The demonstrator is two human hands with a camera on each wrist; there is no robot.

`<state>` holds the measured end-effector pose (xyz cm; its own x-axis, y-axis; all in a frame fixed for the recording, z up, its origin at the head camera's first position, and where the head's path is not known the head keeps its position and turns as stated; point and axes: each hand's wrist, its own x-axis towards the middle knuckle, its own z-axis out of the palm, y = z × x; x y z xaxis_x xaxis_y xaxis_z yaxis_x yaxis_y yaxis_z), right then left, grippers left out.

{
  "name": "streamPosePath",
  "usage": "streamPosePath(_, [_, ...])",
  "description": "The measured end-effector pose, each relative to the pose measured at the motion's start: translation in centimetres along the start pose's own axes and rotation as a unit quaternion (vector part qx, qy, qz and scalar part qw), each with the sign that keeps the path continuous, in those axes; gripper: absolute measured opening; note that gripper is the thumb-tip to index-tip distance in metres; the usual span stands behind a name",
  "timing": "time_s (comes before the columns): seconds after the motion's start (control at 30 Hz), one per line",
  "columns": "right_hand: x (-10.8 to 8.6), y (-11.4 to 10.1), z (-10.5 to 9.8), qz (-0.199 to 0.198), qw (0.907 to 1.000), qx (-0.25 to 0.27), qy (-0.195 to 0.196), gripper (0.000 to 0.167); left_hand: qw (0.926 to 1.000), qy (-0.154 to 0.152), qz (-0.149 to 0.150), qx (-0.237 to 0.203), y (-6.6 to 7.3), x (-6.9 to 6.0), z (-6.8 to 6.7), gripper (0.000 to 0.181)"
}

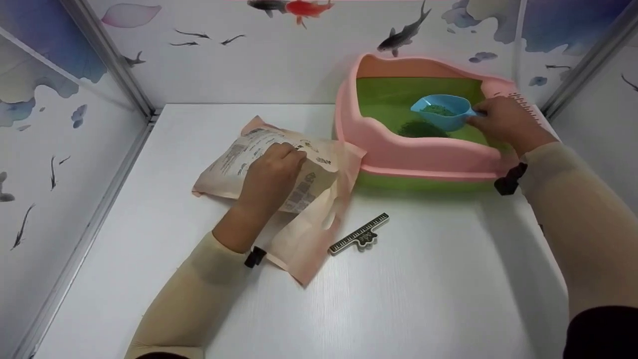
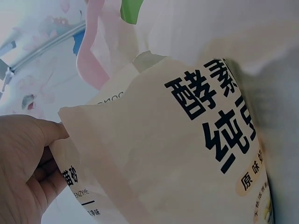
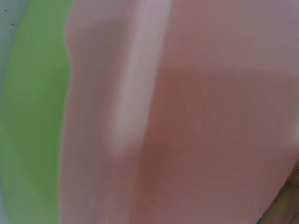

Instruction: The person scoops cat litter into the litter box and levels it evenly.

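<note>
My right hand (image 1: 508, 122) grips the handle of a blue scoop (image 1: 451, 119) over the litter box. Green granules (image 1: 436, 110) lie in the scoop, and a darker heap of granules (image 1: 422, 129) is on the green floor of the box. With its fingers curled, my left hand (image 1: 273, 172) pinches the edge of a paper-like cat litter bag (image 1: 224, 164) lying on the table. In the left wrist view the thumb and fingers of that left hand (image 2: 28, 163) hold the bag's edge (image 2: 140, 140), which carries large black characters. The right wrist view shows mostly pink rim.
The litter box (image 1: 428, 157), pink above and green below, stands at the back right against the wall. A black-and-white bag clip (image 1: 360, 234) lies on the white table (image 1: 423, 279) in front of it. Patterned panels (image 1: 199, 60) enclose the back and sides.
</note>
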<state>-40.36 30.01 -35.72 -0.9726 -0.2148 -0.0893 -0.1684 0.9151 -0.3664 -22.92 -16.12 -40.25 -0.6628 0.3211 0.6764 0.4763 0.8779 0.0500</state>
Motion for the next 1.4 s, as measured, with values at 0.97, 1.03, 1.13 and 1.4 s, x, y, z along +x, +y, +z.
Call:
streamPosePath(0.97, [1.3,-0.3,1.2,0.005,0.9981,-0.059,-0.02,0.04,1.0,0.0,0.0,0.002,0.0,0.0,0.1,0.018])
streamPosePath(1.03, [1.3,-0.6,1.1,0.013,0.9979,-0.059,-0.025,0.04,1.0,-0.001,0.0,0.001,0.0,0.0,0.0,0.018])
streamPosePath(1.13, [1.3,-0.9,1.0,0.022,0.9973,-0.063,-0.03,0.041,1.0,0.001,0.001,-0.001,0.0,0.0,0.0,0.018])
streamPosePath(1.4, [1.5,-1.0,1.0,0.002,0.9936,-0.112,-0.019,0.041,1.0,0.006,0.003,0.004,0.0,-0.1,0.0,0.017])
